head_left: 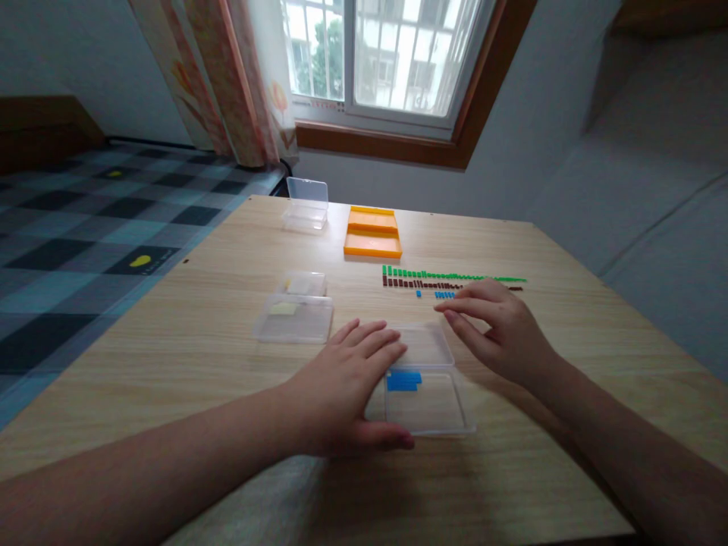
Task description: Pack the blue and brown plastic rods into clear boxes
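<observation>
1. My left hand [346, 379] lies flat on the desk [199, 341] with its fingers stretched and slightly spread. It clamps nothing.
2. That hand rests against the left side of an open clear box [429, 409]. The thumb runs along the box's near left corner, and the fingertips reach onto the left edge of the lid [426, 345], which is folded back flat.
3. A small stack of blue pieces [403, 381] sits inside the clear box, in its far left corner, just beside my left fingers.
4. My right hand [500, 334] is at the far right corner of the lid, fingers extended and pointing left, with the thumb held apart below the index finger. It grips nothing that I can see. I cannot tell whether the fingertips touch the desk.
5. My two hands are apart, with the clear box between them.
6. Just beyond my right fingertips a few loose blue pieces [440, 294] lie on the desk. Behind them runs a row of brown pieces [418, 284], then a row of green pieces [449, 274].
7. An orange box [372, 231] lies open farther back.
8. To the left stands a second clear box [296, 315], open, with something pale yellow inside. A third clear box [307, 206] stands open near the far edge.
9. A bed [85, 227] with a checked cover lies left of the desk, and a window [392, 53] with a curtain [227, 76] is behind it.
</observation>
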Available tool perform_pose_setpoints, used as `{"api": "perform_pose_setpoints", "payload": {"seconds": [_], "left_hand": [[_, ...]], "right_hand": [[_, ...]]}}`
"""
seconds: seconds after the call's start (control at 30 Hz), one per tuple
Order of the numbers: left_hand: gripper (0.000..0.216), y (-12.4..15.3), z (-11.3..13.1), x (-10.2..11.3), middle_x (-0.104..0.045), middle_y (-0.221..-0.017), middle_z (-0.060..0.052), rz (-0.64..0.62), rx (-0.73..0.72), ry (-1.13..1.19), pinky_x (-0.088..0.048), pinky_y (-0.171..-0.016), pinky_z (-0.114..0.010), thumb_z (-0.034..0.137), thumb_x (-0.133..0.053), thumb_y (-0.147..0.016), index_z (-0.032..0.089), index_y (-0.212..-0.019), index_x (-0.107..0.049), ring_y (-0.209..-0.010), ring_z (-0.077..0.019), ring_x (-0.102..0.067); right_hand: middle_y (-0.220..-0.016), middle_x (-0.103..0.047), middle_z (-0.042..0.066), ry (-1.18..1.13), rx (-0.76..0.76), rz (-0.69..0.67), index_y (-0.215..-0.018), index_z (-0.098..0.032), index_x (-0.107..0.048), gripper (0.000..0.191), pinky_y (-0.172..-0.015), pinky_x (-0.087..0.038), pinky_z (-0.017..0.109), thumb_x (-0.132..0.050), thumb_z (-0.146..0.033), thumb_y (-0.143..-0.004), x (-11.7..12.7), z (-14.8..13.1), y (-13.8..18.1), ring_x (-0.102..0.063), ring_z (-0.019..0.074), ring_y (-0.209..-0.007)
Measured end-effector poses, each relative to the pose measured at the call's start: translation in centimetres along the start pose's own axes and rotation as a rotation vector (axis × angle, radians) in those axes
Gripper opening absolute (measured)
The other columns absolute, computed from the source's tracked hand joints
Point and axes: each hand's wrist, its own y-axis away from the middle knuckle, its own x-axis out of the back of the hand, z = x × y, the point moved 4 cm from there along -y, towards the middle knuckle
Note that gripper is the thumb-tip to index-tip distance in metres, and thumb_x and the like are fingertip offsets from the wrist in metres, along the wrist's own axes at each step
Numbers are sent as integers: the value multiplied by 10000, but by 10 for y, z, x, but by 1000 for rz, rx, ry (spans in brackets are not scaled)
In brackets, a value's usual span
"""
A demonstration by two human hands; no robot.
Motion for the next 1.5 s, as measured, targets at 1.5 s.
{"api": "perform_pose_setpoints", "payload": {"seconds": [1.5], "left_hand": [[1013, 2, 1, 2, -436, -1611, -196, -23, 12, 11, -218, -1243, -643, 757, -776, -748, 163, -1515, -483, -1509, -436, -350]], "right_hand": [[-1709, -270, -8, 51, -126, -139, -953, -286, -803, 124, -1181, -271, 750, -698, -246, -900, 12, -23, 15, -139, 407, -1589]]}}
